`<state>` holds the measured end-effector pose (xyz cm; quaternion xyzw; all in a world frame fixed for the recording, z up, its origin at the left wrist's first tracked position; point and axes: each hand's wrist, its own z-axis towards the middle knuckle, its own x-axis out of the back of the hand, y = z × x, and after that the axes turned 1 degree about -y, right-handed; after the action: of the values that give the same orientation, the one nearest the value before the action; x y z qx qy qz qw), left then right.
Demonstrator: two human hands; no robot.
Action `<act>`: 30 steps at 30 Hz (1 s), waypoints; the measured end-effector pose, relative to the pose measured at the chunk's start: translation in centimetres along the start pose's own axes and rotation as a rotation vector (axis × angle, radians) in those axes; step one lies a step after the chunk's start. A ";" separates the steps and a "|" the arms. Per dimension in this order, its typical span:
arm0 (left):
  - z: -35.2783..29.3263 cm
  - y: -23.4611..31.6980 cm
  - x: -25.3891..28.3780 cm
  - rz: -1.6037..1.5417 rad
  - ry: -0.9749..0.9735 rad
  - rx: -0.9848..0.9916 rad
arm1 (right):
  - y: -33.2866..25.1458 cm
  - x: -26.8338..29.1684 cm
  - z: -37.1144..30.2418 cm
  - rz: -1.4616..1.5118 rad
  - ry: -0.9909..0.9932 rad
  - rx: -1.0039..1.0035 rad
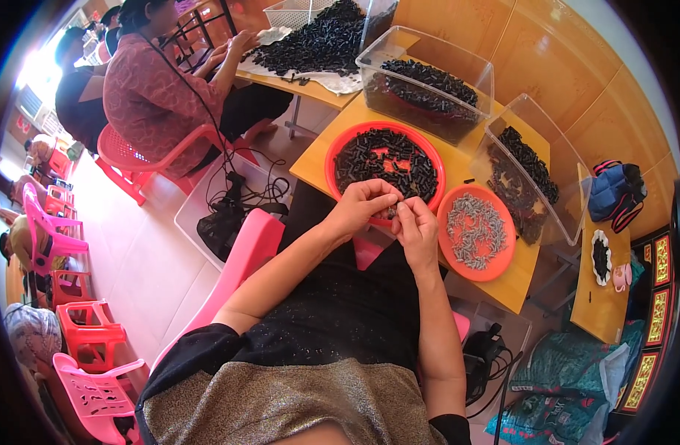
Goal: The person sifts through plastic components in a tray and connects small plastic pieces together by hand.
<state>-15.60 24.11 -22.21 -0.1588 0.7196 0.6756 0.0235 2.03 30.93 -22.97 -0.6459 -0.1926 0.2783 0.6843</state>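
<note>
My left hand [363, 208] and my right hand [418, 228] meet at the near edge of a red basin [330, 169]. Both are closed, thumbs and fingertips pinched close together. Whatever lies between the fingertips is too small and covered to make out. Many short black tube-like pieces [360, 156] fill the basin in a ring, with some red bottom showing. Just right of my right hand sits an orange-red plate [501, 256] with many small grey pieces [475, 231] spread over it.
Two clear plastic bins [388, 100] [566, 211] of black pieces stand behind on the yellow table [310, 165]. A co-worker [162, 89] sits at the left by a black heap [317, 44]. A pink chair arm [240, 263] and a cable-filled box [195, 222] lie left.
</note>
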 end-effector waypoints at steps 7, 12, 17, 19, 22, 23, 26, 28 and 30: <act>-0.2 -0.1 0.5 -0.192 -0.020 0.010 | -1.2 0.1 0.1 0.096 -0.011 -0.076; -0.2 -0.5 1.0 -0.217 -0.043 -0.026 | -2.2 -0.8 0.2 0.166 0.063 -0.048; -0.5 0.2 0.3 -0.254 -0.020 0.000 | -0.9 -1.0 0.3 -0.064 0.018 0.044; -0.5 0.2 0.5 -0.236 -0.032 -0.002 | -1.0 -1.1 0.2 -0.078 0.033 0.048; -0.3 0.1 0.9 -0.235 -0.054 0.001 | -1.2 -1.6 0.2 -0.060 0.091 0.049; -0.3 0.0 1.1 -0.251 -0.071 0.007 | -1.2 -1.8 0.1 -0.028 0.136 0.048; -0.4 0.1 1.5 -0.291 -0.107 0.009 | -1.0 -1.7 0.0 -0.163 0.231 0.214; -0.8 0.6 1.1 -0.334 -0.097 0.023 | -1.1 -2.0 0.0 -0.169 0.270 0.221; -1.1 0.5 1.3 -0.344 -0.113 0.051 | -1.1 -2.2 0.1 -0.156 0.282 0.256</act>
<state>-16.73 22.78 -21.99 -0.2405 0.6963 0.6510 0.1830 0.39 29.59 -21.68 -0.5691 -0.1074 0.1534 0.8007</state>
